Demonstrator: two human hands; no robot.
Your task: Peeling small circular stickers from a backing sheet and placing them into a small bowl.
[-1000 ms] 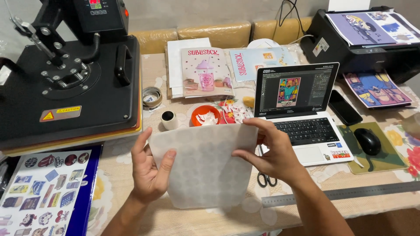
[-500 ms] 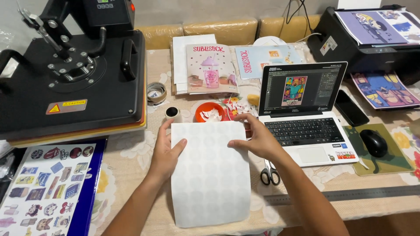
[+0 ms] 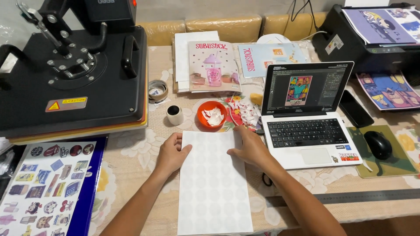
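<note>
Black heat press (image 3: 72, 70) far left, white laptop (image 3: 306, 113) right. White sheet of round stickers (image 3: 213, 183) lies flat on table (image 3: 131, 157) at near centre. Left hand (image 3: 171, 153) presses its left edge, fingers flat, thumb on top. Right hand (image 3: 248, 146) flat on upper right corner, not pinching. Orange bowl (image 3: 211, 114) just beyond sheet.
</note>
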